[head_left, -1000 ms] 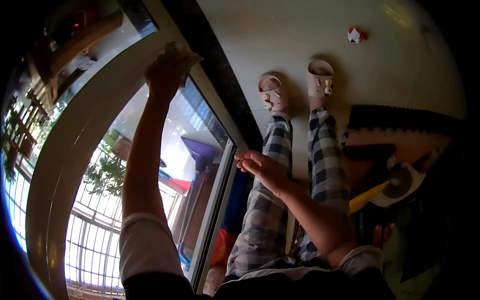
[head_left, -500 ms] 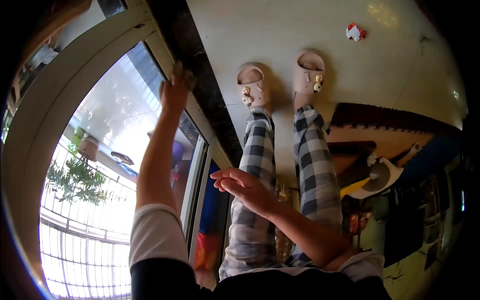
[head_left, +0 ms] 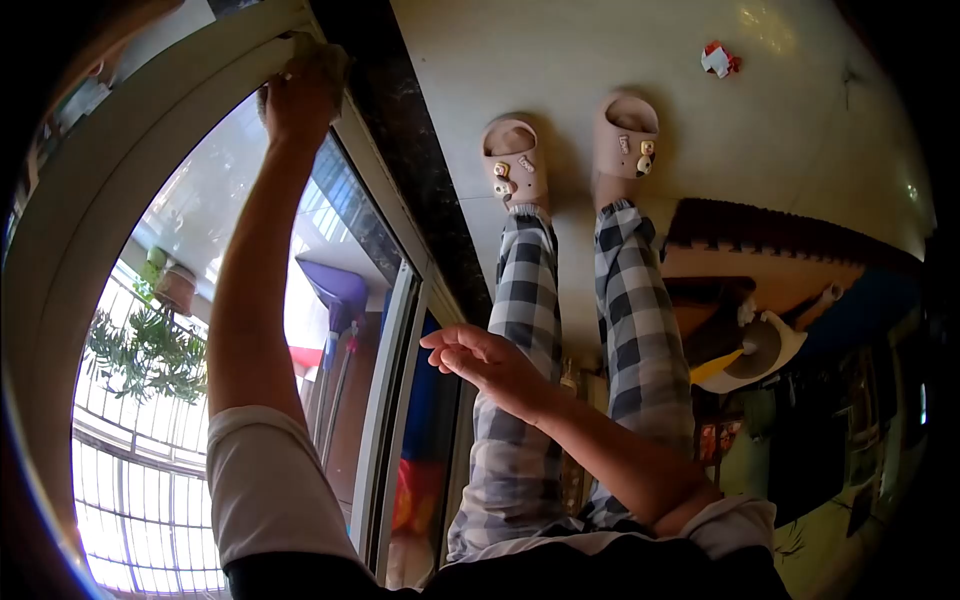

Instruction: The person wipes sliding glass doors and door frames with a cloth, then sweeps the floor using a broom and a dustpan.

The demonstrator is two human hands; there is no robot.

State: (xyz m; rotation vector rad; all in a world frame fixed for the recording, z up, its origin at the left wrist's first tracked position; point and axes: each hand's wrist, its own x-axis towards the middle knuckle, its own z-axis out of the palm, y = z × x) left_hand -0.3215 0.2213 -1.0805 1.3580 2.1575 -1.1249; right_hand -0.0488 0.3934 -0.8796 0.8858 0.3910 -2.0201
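My left hand [head_left: 302, 100] is at the upper left, closed on a greyish cloth [head_left: 332, 62] and pressed to the corner of the pale door frame [head_left: 375, 175]. Bits of the cloth show around the fingers. Below the hand is the glass pane [head_left: 225, 165] of the door. My right hand [head_left: 490, 370] hangs in front of my checked trouser leg [head_left: 520, 300], holding nothing, its fingers loosely bent and pointing left.
A dark stone sill [head_left: 410, 120] runs beside the door. A crumpled red and white wrapper [head_left: 718, 60] lies on the tiled floor [head_left: 520, 50]. Through the glass show a purple dustpan [head_left: 335, 285] and a plant [head_left: 145, 355]. At the right is a dark-edged mat [head_left: 770, 225].
My left hand first slid down the frame with the cloth, then moved back up and left to the corner. My right hand has shifted slightly left and down since the first frame.
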